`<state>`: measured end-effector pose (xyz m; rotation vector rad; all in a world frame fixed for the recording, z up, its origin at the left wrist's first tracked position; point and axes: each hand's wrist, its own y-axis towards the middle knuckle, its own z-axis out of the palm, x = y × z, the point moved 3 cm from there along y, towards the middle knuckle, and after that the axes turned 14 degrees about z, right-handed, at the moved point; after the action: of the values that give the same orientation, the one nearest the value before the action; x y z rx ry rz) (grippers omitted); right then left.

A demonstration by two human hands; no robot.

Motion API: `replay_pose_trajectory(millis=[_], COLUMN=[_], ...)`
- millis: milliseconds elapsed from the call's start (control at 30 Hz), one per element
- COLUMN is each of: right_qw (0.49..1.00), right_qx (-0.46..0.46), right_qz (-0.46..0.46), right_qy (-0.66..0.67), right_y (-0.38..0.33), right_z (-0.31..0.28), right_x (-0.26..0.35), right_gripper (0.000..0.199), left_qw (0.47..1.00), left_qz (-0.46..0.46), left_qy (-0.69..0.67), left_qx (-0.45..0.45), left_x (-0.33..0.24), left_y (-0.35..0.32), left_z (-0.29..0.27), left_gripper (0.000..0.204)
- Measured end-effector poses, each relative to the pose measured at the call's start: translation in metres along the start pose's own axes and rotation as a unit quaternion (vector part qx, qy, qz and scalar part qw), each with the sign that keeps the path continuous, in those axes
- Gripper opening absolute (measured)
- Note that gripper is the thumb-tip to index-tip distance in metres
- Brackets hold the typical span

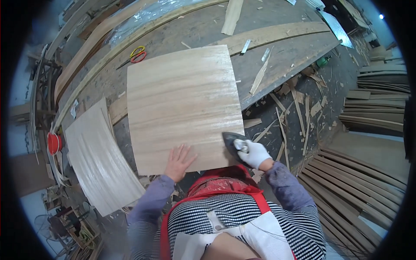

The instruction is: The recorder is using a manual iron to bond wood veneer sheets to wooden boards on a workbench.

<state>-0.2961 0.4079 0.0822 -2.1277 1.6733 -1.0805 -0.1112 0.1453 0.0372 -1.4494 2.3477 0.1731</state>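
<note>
A large, pale wood veneer sheet (182, 99) lies flat on the workbench in front of me, its near edge by my red apron. My bare left hand (180, 162) rests on the sheet's near edge, fingers spread. In a white glove, my right hand (255, 153) grips a dark hand iron (233, 145) with a pointed tip. The iron sits on the sheet's near right corner, tip facing away and to the left. The glove hides most of the iron's handle.
A stack of veneer sheets (102, 158) stands at left. Scissors (138, 55) with red and yellow handles lie beyond the sheet. Long wood strips (277, 35) cross the bench (299, 65). Scraps litter the floor at right, beside stacked boards (346, 190). A red tape roll (54, 143) hangs at left.
</note>
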Motion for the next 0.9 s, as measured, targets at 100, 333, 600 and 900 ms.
replay_pose_trajectory(millis=[100, 333, 600, 900], right_qw=[0.998, 0.992, 0.974, 0.981], right_qx=[-0.041, -0.101, -0.140, -0.051], right_qz=[0.025, 0.055, 0.100, 0.050], right_qy=[0.038, 0.058, 0.151, 0.179], right_y=[0.004, 0.030, 0.100, 0.079], right_z=[-0.034, -0.063, -0.090, -0.066], right_x=[-0.030, -0.031, -0.086, -0.033], right_gripper=[0.033, 0.033, 0.035, 0.033], left_qw=[0.998, 0.985, 0.988, 0.966], left_qz=[-0.006, -0.131, -0.095, -0.180], left_qy=[0.059, 0.057, -0.071, 0.064], left_qx=[-0.006, -0.100, -0.096, -0.171], left_x=[-0.005, -0.019, -0.001, 0.129], left_y=[0.034, 0.160, 0.151, -0.017], left_z=[0.024, 0.015, -0.009, -0.031], left_gripper=[0.078, 0.081, 0.079, 0.039])
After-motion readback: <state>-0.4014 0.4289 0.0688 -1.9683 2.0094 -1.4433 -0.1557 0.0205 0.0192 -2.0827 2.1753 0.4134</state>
